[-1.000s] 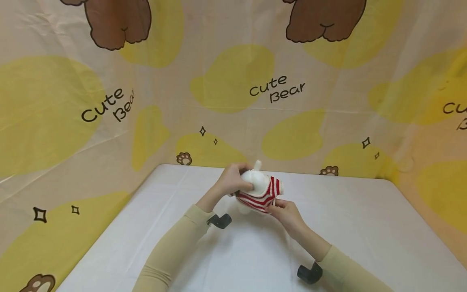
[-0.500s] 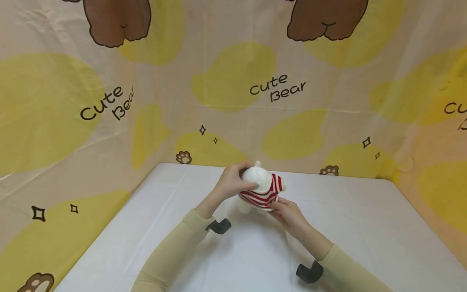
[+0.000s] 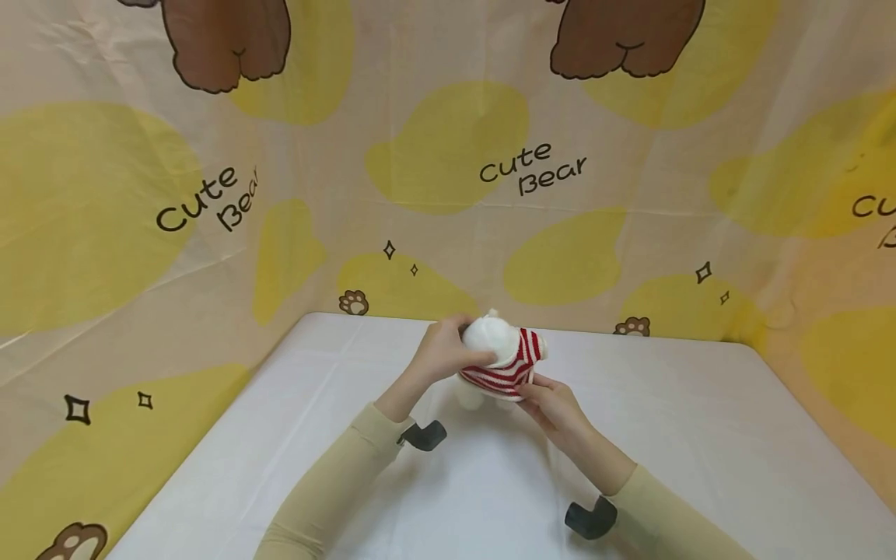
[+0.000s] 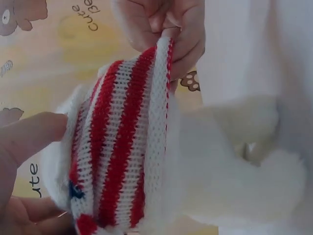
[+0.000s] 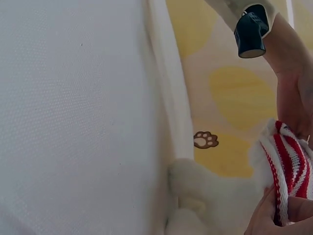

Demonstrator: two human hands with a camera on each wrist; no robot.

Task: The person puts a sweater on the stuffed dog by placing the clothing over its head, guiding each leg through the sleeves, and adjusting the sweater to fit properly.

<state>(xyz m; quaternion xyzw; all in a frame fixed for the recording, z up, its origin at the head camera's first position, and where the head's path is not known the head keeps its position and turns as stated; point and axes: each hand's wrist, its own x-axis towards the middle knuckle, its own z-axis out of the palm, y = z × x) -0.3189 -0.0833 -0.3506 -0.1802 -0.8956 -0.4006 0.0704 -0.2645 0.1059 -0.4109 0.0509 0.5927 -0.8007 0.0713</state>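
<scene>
Trainee: Describe the work area, largest item first.

Instructor: A beige fabric backdrop (image 3: 434,148), printed with yellow patches and "Cute Bear" lettering, encloses the white, round-cornered surface (image 3: 476,482) at the back and sides. Two arms in plain khaki sleeves (image 3: 336,482) extend over the surface from its near side.

Trainee: Locate the toy.

Instructor: The white plush toy (image 3: 492,346) is near the far edge of the surface, legs (image 3: 470,395) directed downward. Foot contact with the surface cannot be confirmed. A red-and-white striped knitted sweater (image 3: 493,381) surrounds the body, below the rounded head (image 3: 488,336).

Trainee: Report the condition of each grip.

Instructor: The left grip (image 3: 446,348), a bare hand, grasps the toy at its head: thumb (image 4: 36,133) at the boundary between head and sweater, fingers (image 4: 44,223) on the opposite side. The right grip (image 3: 556,408), also bare, pinches the sweater by its white, red-edged hem (image 4: 157,127).

Trainee: List the smaller items.

Instructor: One black angled device (image 3: 425,435) is at the left wrist; a matching black device (image 3: 591,519) is at the right. A brown paw print (image 3: 353,302) appears on the backdrop, just above the far edge. The left wrist view shows a small dark blue mark (image 4: 76,190) on the sweater.
</scene>
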